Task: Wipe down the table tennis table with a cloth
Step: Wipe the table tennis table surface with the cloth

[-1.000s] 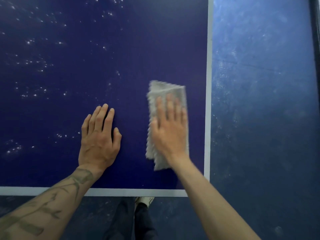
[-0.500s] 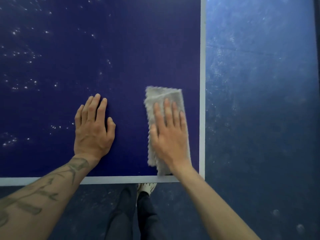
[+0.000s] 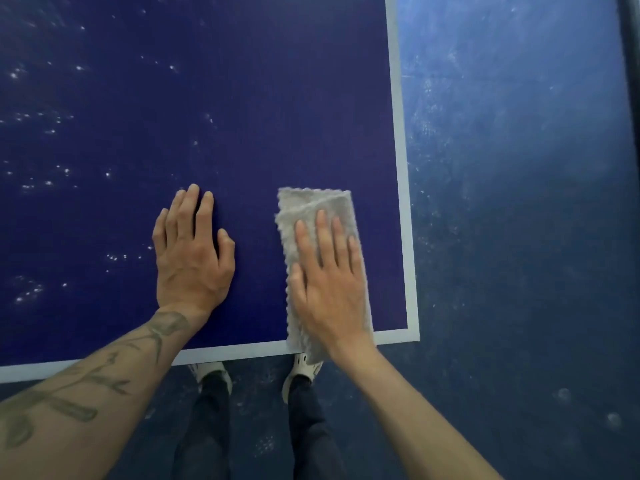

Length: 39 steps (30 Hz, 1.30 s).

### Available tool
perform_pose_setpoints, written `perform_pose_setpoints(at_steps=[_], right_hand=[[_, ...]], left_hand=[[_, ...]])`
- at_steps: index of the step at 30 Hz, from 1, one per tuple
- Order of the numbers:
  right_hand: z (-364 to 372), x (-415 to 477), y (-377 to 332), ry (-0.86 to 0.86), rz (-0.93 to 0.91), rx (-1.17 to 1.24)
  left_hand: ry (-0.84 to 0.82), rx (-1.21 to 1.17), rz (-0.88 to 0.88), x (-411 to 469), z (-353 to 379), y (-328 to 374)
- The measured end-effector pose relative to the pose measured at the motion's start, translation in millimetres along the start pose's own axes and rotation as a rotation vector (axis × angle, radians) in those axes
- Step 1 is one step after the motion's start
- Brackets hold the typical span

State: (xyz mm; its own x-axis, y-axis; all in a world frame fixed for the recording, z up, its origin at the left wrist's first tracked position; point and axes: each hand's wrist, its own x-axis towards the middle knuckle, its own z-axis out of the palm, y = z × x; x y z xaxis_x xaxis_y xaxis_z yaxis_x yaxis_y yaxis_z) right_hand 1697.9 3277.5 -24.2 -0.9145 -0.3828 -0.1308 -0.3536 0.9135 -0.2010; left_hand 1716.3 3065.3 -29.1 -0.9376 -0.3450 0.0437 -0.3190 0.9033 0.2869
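Note:
The dark blue table tennis table (image 3: 242, 98) with white edge lines fills the upper left; its near right corner lies at the lower right. A folded grey cloth (image 3: 313, 206) lies flat near that corner, its near end hanging just over the front edge. My right hand (image 3: 329, 282) presses on the cloth with straight fingers. Flat on the bare table to the left of the cloth rests my left hand (image 3: 192, 254), fingers straight. White specks dot the left part of the table.
A scuffed blue floor (image 3: 519, 237) runs along the right side and below the table. My legs and light shoes (image 3: 301, 370) stand just under the front edge. A dark vertical strip (image 3: 632, 98) runs along the far right.
My right hand has drawn the cloth toward the table's front edge, so its near end now overhangs the white line. My left hand stays flat on the table.

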Motion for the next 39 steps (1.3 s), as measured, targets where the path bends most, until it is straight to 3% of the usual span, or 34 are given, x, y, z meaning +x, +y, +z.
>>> perform_pose_setpoints(at_steps=[3, 7, 10, 14, 17, 20, 23, 26, 29, 31, 34, 36, 39], right_hand=[[-0.9, -36.3, 15.9, -0.053, -0.135, -0.057], [-4.9, -41.5, 44.8, -0.025, 0.127, -0.038], [-1.6, -22.6, 7.6, 0.031, 0.284, -0.027], [14.3, 4.6, -75.9, 0.067, 0.347, -0.009], [26.2, -2.7, -130.0, 0.043, 0.166, 0.010], [22.4, -21.9, -117.5, -0.011, 0.017, -0.036], [17.4, -21.3, -95.1, 0.033, 0.280, -0.025], [19.1, 12.9, -123.4, 0.097, 0.480, -0.010], [33.0, 45.4, -188.3, 0.096, 0.383, 0.035], [42.2, 41.6, -231.0, 0.052, 0.200, 0.055], [45.7, 12.5, -232.5, -0.035, -0.041, -0.020], [38.4, 3.5, -202.0, -0.019, 0.061, -0.020], [31.7, 27.8, -179.4, 0.059, 0.375, -0.015]], left_hand=[[-0.012, 0.004, 0.000, -0.9, -1.5, -2.0], [-0.012, 0.027, 0.001, -0.4, -1.8, -5.9], [-0.010, 0.020, 0.015, -0.8, -0.9, -7.3], [-0.009, -0.005, 0.077, 2.1, -5.2, -18.4], [-0.030, -0.014, 0.166, 9.0, -21.3, -50.4], [-0.047, 0.018, 0.197, 19.7, -43.3, -104.1], [-0.047, 0.042, 0.170, 27.4, -61.3, -157.5], [-0.056, 0.069, 0.186, 36.0, -69.9, -199.1], [-0.068, 0.076, 0.206, 40.5, -69.3, -222.9], [-0.060, 0.056, 0.218, 40.3, -66.6, -229.6], [-0.048, 0.021, 0.216, 40.2, -64.9, -230.3], [-0.053, 0.009, 0.207, 40.3, -65.8, -231.3], [-0.058, 0.016, 0.210, 41.6, -66.2, -232.6]])
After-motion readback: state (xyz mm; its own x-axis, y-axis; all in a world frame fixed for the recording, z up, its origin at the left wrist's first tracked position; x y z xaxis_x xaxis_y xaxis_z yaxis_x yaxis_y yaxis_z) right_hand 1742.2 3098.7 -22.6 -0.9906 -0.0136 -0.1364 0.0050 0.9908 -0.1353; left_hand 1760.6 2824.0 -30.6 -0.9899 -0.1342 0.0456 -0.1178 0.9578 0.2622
